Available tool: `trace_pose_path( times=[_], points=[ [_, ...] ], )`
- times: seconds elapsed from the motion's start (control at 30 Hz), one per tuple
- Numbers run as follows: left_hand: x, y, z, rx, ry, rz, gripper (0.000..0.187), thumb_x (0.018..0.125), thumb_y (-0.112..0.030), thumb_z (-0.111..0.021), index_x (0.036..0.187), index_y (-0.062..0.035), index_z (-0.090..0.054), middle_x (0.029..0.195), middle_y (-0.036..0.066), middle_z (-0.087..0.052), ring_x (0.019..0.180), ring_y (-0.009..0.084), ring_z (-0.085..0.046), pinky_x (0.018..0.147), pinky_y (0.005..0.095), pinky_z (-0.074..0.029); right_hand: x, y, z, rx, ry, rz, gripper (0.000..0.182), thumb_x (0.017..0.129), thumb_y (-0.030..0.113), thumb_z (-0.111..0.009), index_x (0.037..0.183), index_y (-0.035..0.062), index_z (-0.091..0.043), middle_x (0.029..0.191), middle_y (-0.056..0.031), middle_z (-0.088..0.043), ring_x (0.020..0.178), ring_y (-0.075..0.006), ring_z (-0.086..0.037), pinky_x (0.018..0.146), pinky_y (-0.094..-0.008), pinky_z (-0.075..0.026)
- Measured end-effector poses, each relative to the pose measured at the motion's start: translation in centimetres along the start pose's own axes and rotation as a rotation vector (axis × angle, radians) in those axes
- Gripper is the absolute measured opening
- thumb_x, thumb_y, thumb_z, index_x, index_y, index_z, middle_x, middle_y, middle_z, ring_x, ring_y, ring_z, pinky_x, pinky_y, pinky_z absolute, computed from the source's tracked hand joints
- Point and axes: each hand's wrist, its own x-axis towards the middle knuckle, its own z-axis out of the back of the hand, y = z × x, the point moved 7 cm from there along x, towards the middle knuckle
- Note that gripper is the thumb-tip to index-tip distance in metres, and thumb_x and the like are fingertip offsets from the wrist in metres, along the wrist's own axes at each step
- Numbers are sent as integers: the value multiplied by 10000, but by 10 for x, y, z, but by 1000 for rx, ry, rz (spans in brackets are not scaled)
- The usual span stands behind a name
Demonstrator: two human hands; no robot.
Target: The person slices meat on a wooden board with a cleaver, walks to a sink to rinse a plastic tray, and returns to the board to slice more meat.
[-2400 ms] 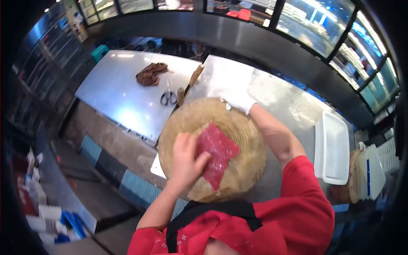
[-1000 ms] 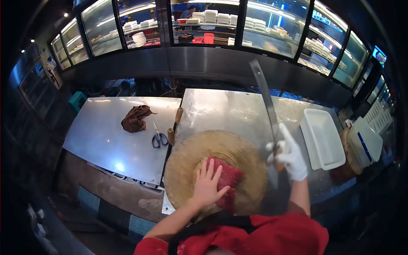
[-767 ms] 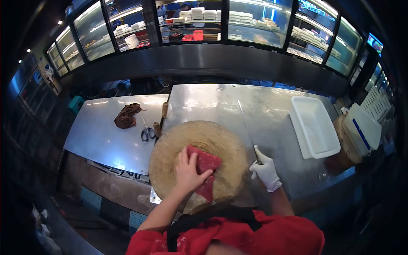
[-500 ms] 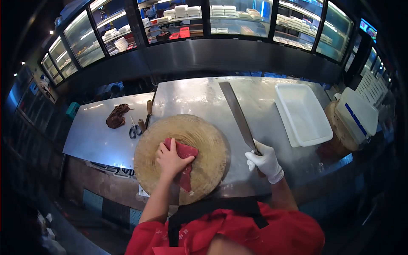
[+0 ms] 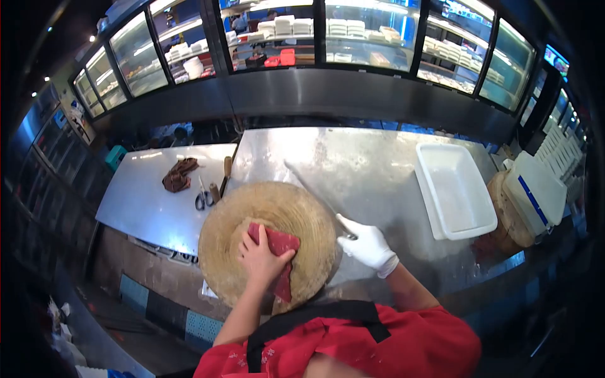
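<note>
My bare left hand (image 5: pixel 259 257) lies over a piece of raw red meat (image 5: pixel 282 242), thumb and fingers spread across it and holding it down. Under the meat is a thick round wooden chopping block (image 5: pixel 227 220). In a white glove, my right hand (image 5: pixel 368 244) grips the handle of a long knife (image 5: pixel 315 194) just right of the block. The blade slants away to the upper left, seen nearly edge-on beside the block's far right rim, apart from the meat.
A white plastic tub (image 5: pixel 457 189) stands right on the steel table (image 5: pixel 359 157). Further right, a lidded container (image 5: pixel 535 189) rests on another wooden block (image 5: pixel 509 211). Left of my block are scissors (image 5: pixel 203 198), a wooden handle (image 5: pixel 227 167) and a crumpled brown cloth (image 5: pixel 180 175). Glass display cases (image 5: pixel 271 38) line the back.
The knife has turned from upright to edge-on, and my right hand has moved left toward the block. My left hand stays on the meat. The whole view has shifted slightly.
</note>
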Motion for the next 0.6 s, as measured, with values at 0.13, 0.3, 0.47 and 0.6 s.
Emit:
trace_pose_path(
  times=[0.13, 0.3, 0.47, 0.6],
  points=[
    [-4, -7, 3, 20, 53, -101, 1044, 589, -592, -813, 1463, -210, -388, 1564, 255, -130, 1367, 526, -226, 1025, 667, -290, 31, 36, -26, -281, -40, 278, 596, 810, 140, -576, 1396, 113, -472, 968, -199, -650, 816, -385, -652, 734, -462, -517],
    [7, 2, -12, 91, 187, -162, 978, 550, -478, -828, 1431, -306, -440, 1599, 216, -78, 1413, 529, -141, 1014, 708, -269, 61, 38, -77, -598, -21, 380, 534, 785, 70, -570, 1311, -4, -518, 764, -180, -650, 650, -340, -668, 565, -440, -538],
    [21, 26, -2, 100, 162, -486, 937, 485, -437, -844, 1358, -262, -551, 1579, 239, -152, 1411, 509, -191, 1017, 665, -295, 68, 45, -124, -587, -73, 515, 371, 850, 118, -555, 1187, -35, -587, 684, -122, -640, 583, -276, -657, 501, -391, -526],
    [34, 45, 3, 67, 186, -609, 1079, 438, -430, -863, 1412, -161, -482, 1564, 263, -196, 1410, 502, -224, 1072, 595, -293, 73, 54, -146, -482, 98, 583, 368, 844, 128, -575, 1172, -39, -585, 728, -132, -633, 654, -308, -660, 558, -411, -541]
  ],
)
